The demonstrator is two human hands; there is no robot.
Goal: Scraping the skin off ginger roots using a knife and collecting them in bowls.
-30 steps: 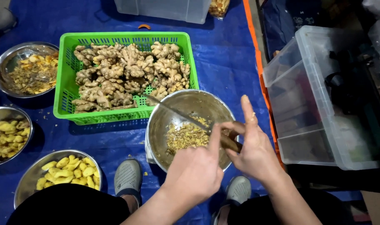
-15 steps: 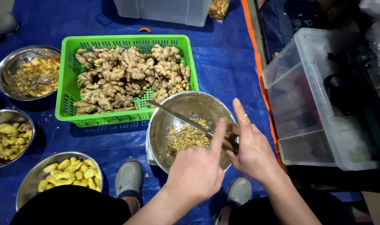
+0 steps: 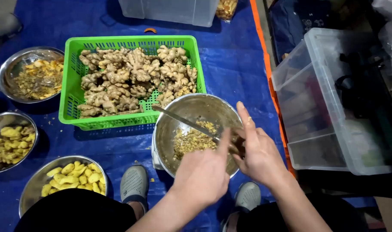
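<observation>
Both hands [image 3: 230,165] over peelings bowl [image 3: 170,129]

Blue tarp [image 3: 230,64] (bowls, green basket [image 3: 71,99])

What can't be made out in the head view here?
- Piece between the hands: hidden by left hand and right hand.
- Knife handle: covered by the right hand.
- Clear bin contents: blurred through the plastic.
- Leftmost bowl: cut off by the frame edge.

Makeshift food-prep floor: blue tarp [image 3: 230,64], ginger basket [image 3: 71,99], steel bowls [image 3: 161,146].
</observation>
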